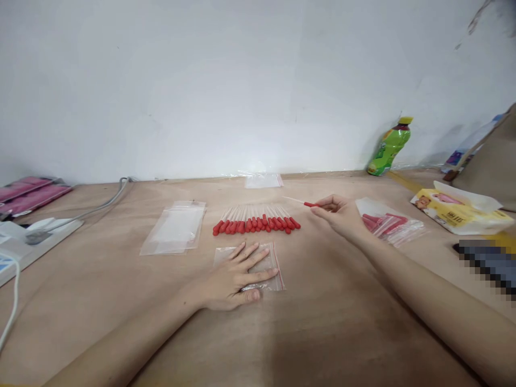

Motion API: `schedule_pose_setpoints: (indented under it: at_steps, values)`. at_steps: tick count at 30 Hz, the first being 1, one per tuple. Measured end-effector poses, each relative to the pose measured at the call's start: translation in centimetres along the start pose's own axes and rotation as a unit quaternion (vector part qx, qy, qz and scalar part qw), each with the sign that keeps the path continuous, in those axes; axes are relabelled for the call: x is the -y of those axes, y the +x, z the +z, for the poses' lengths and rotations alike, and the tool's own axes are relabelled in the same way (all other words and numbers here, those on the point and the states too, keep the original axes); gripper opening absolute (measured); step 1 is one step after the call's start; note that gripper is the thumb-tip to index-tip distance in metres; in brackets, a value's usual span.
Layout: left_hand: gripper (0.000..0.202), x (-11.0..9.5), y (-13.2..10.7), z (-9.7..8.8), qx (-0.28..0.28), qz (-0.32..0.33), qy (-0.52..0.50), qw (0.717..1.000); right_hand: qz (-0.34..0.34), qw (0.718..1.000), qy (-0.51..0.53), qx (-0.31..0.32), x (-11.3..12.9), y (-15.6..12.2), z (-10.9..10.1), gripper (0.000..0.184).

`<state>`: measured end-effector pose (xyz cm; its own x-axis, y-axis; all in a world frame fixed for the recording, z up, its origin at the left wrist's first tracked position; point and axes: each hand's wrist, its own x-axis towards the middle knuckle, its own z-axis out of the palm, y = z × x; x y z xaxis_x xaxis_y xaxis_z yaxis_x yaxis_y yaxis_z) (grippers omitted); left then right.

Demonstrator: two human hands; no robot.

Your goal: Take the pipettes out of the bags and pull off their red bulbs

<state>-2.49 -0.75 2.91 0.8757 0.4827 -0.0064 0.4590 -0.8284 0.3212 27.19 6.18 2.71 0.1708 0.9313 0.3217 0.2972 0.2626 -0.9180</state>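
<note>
As seen from the head view, I record the left hand (236, 274) lying flat with fingers spread apart, pressed on a small clear zip bag (269, 257) on the wooden table (322, 328), just in front of a row of red-bulbed droppers (256, 221). The right hand (338, 214) sits just right of that row, thumb and fingers pinched together on a single dropper (307, 203), its clear stem pointing left. Empty bags (175, 228) lie left of the row; filled bags (389, 226) lie just beside the right hand.

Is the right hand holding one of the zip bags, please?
No, the right hand pinches a single red-bulbed dropper, not a bag.
</note>
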Motion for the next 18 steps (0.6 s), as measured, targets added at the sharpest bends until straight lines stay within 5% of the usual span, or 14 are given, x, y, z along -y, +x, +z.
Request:
schedule_pose_setpoints:
  at_steps: [4,10,13,16,18]
  values:
    - [0.047,-0.4,0.0,0.3,-0.012,-0.047,0.001,0.999,-0.012,0.999,-0.045,0.027,-1.3,-1.0,2.4,0.03]
    - [0.031,0.7,0.3,0.7,-0.23,-0.215,-0.027,0.949,-0.053,0.985,-0.116,0.113,-2.2,-1.5,2.7,0.025]
    - [0.029,1.8,0.2,0.6,-0.273,-0.277,-0.038,0.92,-0.086,0.973,-0.147,0.154,-1.8,-1.3,2.3,0.027]
    - [0.034,2.3,0.1,0.5,-0.257,-0.311,-0.065,0.913,-0.127,0.949,-0.271,0.102,-1.2,-0.8,0.8,0.026]
    - [0.035,2.4,0.0,0.5,-0.241,-0.32,-0.072,0.913,-0.128,0.903,-0.409,0.045,-0.7,-0.2,-1.0,0.025]
